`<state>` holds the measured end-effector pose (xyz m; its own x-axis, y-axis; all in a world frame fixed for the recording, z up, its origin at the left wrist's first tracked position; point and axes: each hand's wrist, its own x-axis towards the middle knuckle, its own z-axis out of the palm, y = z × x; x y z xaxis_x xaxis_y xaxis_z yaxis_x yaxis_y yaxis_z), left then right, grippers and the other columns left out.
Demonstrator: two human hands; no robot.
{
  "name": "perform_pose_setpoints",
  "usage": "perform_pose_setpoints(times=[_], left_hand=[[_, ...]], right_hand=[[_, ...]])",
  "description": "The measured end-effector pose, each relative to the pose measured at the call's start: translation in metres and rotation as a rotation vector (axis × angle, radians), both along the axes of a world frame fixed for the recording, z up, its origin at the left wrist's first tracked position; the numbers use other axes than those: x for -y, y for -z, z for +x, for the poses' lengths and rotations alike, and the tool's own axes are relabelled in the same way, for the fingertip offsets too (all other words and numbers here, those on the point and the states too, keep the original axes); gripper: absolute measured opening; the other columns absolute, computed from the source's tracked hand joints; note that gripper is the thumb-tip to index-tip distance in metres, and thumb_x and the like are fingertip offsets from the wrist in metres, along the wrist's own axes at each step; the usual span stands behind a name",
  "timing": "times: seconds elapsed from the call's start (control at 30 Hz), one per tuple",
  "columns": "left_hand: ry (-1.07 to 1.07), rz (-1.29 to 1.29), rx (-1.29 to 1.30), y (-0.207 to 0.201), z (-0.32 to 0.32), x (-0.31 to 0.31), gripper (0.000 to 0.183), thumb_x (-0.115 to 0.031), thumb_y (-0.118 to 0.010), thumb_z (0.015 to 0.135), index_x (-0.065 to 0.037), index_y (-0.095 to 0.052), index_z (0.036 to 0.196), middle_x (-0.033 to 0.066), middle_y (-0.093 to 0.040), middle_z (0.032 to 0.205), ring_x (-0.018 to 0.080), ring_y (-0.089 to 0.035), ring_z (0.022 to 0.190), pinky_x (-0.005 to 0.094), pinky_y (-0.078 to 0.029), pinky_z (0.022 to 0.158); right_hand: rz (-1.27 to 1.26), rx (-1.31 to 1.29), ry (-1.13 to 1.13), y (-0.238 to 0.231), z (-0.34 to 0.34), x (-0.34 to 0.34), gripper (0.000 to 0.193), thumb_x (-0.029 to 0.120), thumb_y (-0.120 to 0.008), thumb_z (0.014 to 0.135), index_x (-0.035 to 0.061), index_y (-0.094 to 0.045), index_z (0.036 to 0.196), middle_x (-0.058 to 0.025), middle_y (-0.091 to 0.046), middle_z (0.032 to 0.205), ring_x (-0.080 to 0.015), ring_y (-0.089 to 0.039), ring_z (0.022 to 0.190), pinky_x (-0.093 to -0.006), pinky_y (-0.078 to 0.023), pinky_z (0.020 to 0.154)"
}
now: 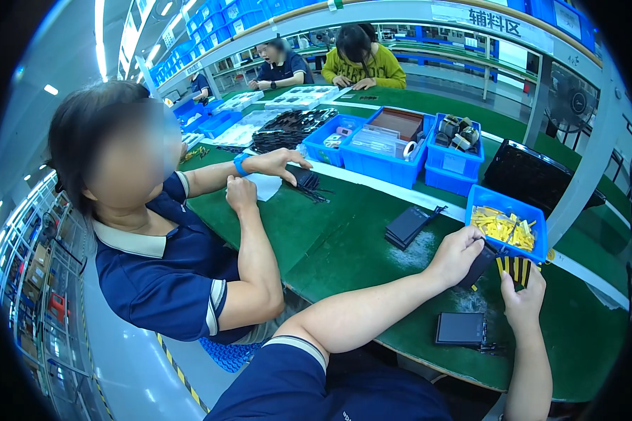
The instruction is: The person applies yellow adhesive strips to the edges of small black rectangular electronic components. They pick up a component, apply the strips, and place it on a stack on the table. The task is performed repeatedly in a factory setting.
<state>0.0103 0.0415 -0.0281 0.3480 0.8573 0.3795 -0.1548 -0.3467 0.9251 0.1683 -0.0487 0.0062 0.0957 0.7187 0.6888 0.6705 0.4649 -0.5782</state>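
My left hand (458, 258) is closed on a flat black rectangular pack (479, 269), its fingers over the upper edge. A small yellow bit shows at the pack's lower end. Just to the right, my right hand (525, 298) pinches a black-and-yellow striped piece (517, 269) between thumb and fingers. Behind both hands stands a blue bin (543, 242) holding many loose yellow strips (502, 228). A stack of black packs with short leads (407, 226) lies left of my left hand. Nearer to me is another black pack stack (460, 328), its leads pointing right.
At my left a co-worker (161, 231) reaches over black packs (307, 181) on the green table (330, 231). Blue bins (383, 165) with parts line the back, beside a black case (530, 175). A metal shelf post (583, 154) rises at right. Two more people sit across.
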Motion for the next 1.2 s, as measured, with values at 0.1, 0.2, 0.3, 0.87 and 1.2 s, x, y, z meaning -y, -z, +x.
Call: perform_pose_setpoints(times=[0.1,0.2,0.3,0.87,1.2], left_hand=[[0.050,-0.022,0.026,-0.002,-0.001,0.000,0.010,-0.009,-0.050,0.092,0.000,-0.054,0.096,0.0010,-0.058,0.085,0.0051,-0.052,0.078,0.0228,-0.043,0.069],[0.064,-0.012,0.026,-0.004,-0.001,0.003,0.010,-0.009,-0.050,0.093,-0.001,-0.053,0.096,-0.0004,-0.057,0.083,0.0041,-0.050,0.077,0.0220,-0.042,0.068],[0.075,0.003,0.024,-0.002,0.001,0.003,0.010,-0.010,-0.050,0.093,-0.001,-0.053,0.097,-0.0011,-0.056,0.082,0.0035,-0.049,0.076,0.0220,-0.042,0.067],[0.198,0.014,-0.019,-0.003,0.003,0.009,0.012,-0.015,-0.051,0.094,-0.003,-0.054,0.095,-0.0030,-0.053,0.079,0.0022,-0.044,0.073,0.0213,-0.040,0.065],[0.162,-0.032,0.023,-0.007,0.002,0.007,0.010,-0.012,-0.051,0.094,-0.002,-0.054,0.096,-0.0028,-0.054,0.080,0.0022,-0.046,0.072,0.0204,-0.040,0.063]], right_hand=[[-0.104,-0.037,-0.040,-0.002,0.005,-0.002,0.015,0.002,-0.064,0.073,-0.0030,-0.061,0.087,-0.0123,-0.063,0.079,-0.0224,-0.063,0.071,-0.0319,-0.048,0.066],[-0.081,-0.044,-0.056,0.000,0.005,-0.002,0.016,0.002,-0.063,0.073,-0.0027,-0.061,0.088,-0.0113,-0.063,0.080,-0.0221,-0.063,0.073,-0.0320,-0.048,0.069],[-0.127,-0.121,-0.018,0.003,0.005,-0.001,0.017,0.001,-0.062,0.073,-0.0023,-0.062,0.090,-0.0108,-0.064,0.083,-0.0216,-0.063,0.076,-0.0318,-0.047,0.072],[-0.289,-0.303,-0.181,0.005,0.006,0.002,0.022,0.001,-0.064,0.076,0.0010,-0.061,0.098,-0.0024,-0.060,0.089,-0.0096,-0.056,0.081,-0.0252,-0.045,0.074],[-0.198,-0.212,-0.126,0.006,0.006,-0.001,0.016,0.000,-0.065,0.073,-0.0013,-0.061,0.088,-0.0068,-0.060,0.084,-0.0160,-0.058,0.075,-0.0284,-0.045,0.070]])
